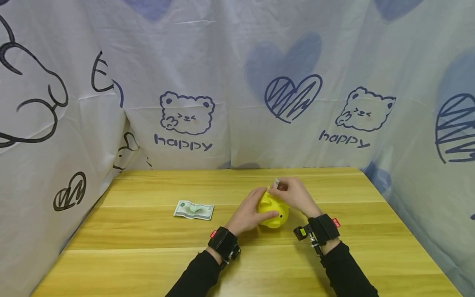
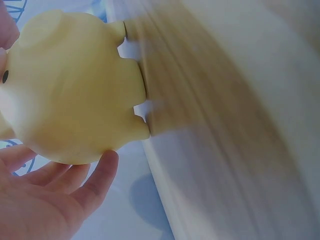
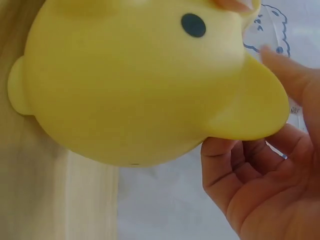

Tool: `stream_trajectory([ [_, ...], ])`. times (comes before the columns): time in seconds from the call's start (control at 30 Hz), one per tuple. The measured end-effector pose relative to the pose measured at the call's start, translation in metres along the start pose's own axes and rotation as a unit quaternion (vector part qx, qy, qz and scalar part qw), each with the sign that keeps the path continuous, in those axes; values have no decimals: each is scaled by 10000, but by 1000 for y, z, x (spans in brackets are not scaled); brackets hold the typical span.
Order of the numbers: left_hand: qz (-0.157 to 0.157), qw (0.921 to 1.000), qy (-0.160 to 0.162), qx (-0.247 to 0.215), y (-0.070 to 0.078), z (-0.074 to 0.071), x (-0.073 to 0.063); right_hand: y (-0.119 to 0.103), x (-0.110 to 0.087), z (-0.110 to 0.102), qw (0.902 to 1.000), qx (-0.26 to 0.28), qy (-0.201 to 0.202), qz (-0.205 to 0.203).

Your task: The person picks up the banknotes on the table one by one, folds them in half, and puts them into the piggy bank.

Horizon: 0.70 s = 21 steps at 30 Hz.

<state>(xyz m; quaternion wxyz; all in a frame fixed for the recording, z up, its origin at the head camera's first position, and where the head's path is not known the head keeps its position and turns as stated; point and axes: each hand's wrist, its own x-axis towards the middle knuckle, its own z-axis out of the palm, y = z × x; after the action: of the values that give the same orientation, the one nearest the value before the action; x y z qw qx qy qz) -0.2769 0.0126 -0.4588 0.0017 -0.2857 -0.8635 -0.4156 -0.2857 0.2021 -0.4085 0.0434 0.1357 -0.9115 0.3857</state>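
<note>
A yellow piggy bank (image 1: 276, 206) stands on the wooden table, its dark eye visible in the right wrist view. My left hand (image 1: 245, 213) holds it from the left side, thumb across its front and fingers spread around its body. Above the bank's top, my right hand (image 1: 298, 195) pinches a small folded banknote (image 1: 276, 183), of which just a pale end shows. In the right wrist view, curled fingers (image 3: 220, 170) lie right behind the pig's ear (image 3: 255, 105). The bank's slot is hidden by the hands.
Another banknote (image 1: 193, 210), green and white and slightly creased, lies flat on the table (image 1: 148, 235) to the left of the piggy bank. Patterned white curtains (image 1: 237, 123) enclose the table at the back and both sides.
</note>
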Motion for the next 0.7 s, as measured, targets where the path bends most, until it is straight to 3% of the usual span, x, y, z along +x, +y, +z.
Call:
stream_trajectory([
  [0.37,-12,10000,27,-56,-3,2,2,6,-3,-1,9941,1073,137,121],
  [0.7,-18,10000,20,-11,-2,2,1,2,-6,5,9935,1007,501,142],
])
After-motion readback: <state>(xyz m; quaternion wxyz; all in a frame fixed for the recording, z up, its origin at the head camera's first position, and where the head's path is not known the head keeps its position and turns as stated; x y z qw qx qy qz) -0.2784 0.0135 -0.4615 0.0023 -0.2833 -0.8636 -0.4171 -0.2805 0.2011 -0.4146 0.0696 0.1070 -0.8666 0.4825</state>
